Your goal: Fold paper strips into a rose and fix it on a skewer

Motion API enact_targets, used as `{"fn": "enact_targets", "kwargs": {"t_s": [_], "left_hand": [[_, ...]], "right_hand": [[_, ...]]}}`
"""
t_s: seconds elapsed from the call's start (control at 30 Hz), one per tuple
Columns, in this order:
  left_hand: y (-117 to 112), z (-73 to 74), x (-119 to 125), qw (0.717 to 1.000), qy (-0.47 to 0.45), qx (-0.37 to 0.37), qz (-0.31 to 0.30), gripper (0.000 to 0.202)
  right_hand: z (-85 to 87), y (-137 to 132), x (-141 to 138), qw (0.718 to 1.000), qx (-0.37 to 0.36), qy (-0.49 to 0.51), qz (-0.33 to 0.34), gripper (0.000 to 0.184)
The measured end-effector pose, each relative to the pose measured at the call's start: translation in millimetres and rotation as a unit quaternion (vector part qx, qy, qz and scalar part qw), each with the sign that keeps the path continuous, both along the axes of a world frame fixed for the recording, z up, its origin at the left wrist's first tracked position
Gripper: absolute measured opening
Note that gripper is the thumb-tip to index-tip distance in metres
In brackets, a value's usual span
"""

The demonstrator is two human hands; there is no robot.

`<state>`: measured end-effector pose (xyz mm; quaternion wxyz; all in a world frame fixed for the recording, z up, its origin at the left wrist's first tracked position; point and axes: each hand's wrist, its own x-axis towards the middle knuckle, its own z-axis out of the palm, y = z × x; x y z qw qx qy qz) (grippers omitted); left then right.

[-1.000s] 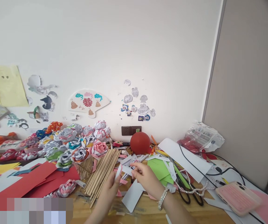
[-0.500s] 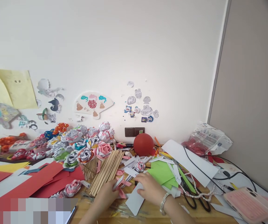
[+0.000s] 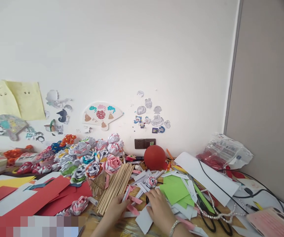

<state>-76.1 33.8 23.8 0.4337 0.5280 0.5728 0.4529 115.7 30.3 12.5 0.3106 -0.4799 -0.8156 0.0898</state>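
My left hand (image 3: 116, 208) is closed, with a folded pink-and-white paper strip (image 3: 126, 193) pinched between thumb and fingers. It rests at the lower end of a bundle of thin wooden sticks (image 3: 116, 186). To its right, my right hand (image 3: 159, 207) lies palm down with fingers apart, its thumb over a white paper piece (image 3: 143, 221). Its fingertips reach toward loose white paper strips (image 3: 142, 186); what lies under the palm is hidden. Just beyond is a pink-and-white paper rose (image 3: 151, 181). Pink paper pieces (image 3: 133, 209) lie between the hands.
Many paper roses (image 3: 82, 148) crowd the back left, beside red paper sheets (image 3: 33, 205). A red ball (image 3: 155, 157) stands by the wall socket. Right of the hands are green paper (image 3: 177, 189), black-handled scissors (image 3: 208, 227), a bead string (image 3: 220, 215) and a pink device (image 3: 267, 223).
The view has shifted, so the scene sits slightly lower and further right. My right hand has edged forward over the paper strips. My left hand still holds the paper strip.
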Motion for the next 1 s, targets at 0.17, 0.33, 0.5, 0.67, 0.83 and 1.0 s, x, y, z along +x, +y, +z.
{"fn": "enact_targets", "kwargs": {"t_s": [0.17, 0.33, 0.5, 0.67, 0.83, 1.0], "left_hand": [[2.7, -3.9, 0.9, 0.999, -0.011, -0.03, -0.023, 0.023], [4.8, -10.0, 1.1, 0.998, -0.029, -0.041, -0.035, 0.033], [5.7, -14.2, 0.9, 0.997, -0.048, -0.04, -0.036, 0.039], [6.8, -17.0, 3.6, 0.997, -0.066, -0.037, -0.031, 0.041], [10.0, -20.1, 5.8, 0.996, -0.074, -0.043, -0.024, 0.048], [12.0, -20.4, 6.0, 0.995, -0.085, -0.04, -0.033, 0.053]], "right_hand": [[9.0, 0.1, -0.8, 0.999, -0.006, 0.047, 0.014, 0.03], [7.8, -4.1, 1.2, 1.0, 0.006, 0.021, 0.019, 0.028], [2.3, -2.7, 2.9, 0.999, -0.007, -0.013, -0.03, 0.019], [2.7, -1.1, 2.9, 1.0, 0.001, -0.018, -0.023, 0.019], [-3.2, -1.7, 2.6, 1.0, 0.0, -0.013, -0.013, 0.023], [3.3, -0.9, -0.6, 0.999, 0.024, 0.04, -0.019, 0.025]]}}
